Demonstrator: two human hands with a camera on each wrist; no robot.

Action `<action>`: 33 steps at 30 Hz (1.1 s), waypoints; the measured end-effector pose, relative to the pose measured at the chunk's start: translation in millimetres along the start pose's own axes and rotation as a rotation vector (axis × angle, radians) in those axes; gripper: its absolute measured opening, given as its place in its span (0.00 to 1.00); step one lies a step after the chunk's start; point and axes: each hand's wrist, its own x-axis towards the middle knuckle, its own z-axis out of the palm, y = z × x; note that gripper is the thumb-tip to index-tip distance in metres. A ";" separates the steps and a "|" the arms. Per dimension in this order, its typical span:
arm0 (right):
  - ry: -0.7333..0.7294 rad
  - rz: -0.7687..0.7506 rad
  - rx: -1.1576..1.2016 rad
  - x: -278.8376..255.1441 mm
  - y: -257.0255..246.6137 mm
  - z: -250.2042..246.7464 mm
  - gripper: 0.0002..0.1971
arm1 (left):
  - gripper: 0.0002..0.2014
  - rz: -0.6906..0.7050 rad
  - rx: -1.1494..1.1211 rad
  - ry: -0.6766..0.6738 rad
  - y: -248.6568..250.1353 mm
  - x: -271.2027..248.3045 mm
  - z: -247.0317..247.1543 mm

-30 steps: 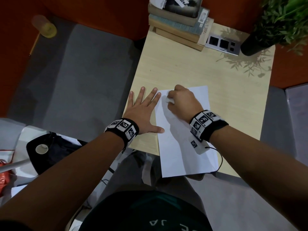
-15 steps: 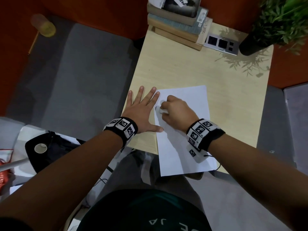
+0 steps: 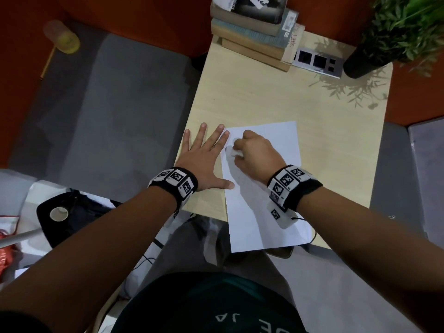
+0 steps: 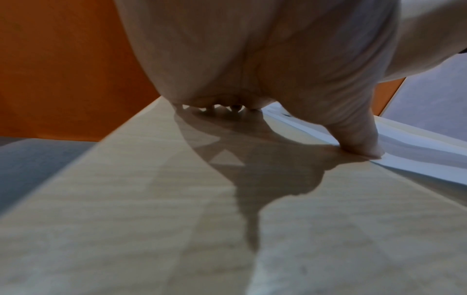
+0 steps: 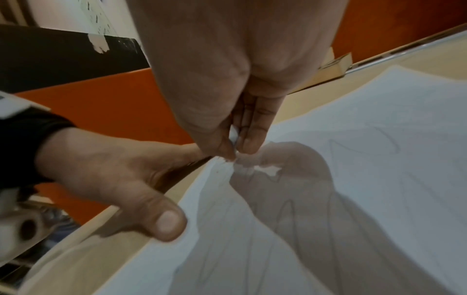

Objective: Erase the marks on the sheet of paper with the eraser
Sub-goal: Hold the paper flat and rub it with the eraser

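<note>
A white sheet of paper [image 3: 264,188] lies on the light wooden desk [image 3: 264,97], its near edge hanging over the front. Faint pencil scribbles [image 5: 359,145] show on the sheet [image 5: 379,179] in the right wrist view. My right hand [image 3: 236,150] pinches a small white eraser [image 5: 234,135] between thumb and fingers, its tip on the paper near the upper left corner. My left hand [image 3: 206,155] lies flat with spread fingers on the desk, thumb [image 4: 359,139] and forefinger on the paper's left edge [image 4: 417,159].
A stack of books [image 3: 254,27] sits at the desk's back left, a grey socket block [image 3: 317,62] beside it, and a potted plant [image 3: 389,32] at the back right. Grey seat cushions [image 3: 108,116] flank the desk. A cable [image 3: 310,227] trails off the front edge.
My right hand with the eraser has slid down and left over the sheet's upper left part, then shifted slightly up again. The left hand has stayed flat in place.
</note>
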 end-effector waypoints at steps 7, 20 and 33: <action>-0.071 -0.044 -0.012 -7.1 -6.0 3.5 0.05 | 0.74 0.002 -0.011 -0.004 -0.2 -0.6 -0.1; -0.029 0.019 0.074 -2.0 -6.1 0.9 0.11 | 0.73 -0.001 -0.005 -0.023 0.3 -0.8 -1.8; -0.049 -0.007 0.106 -8.6 -5.2 8.7 0.01 | 0.73 -0.002 -0.003 -0.033 0.5 -0.4 -1.5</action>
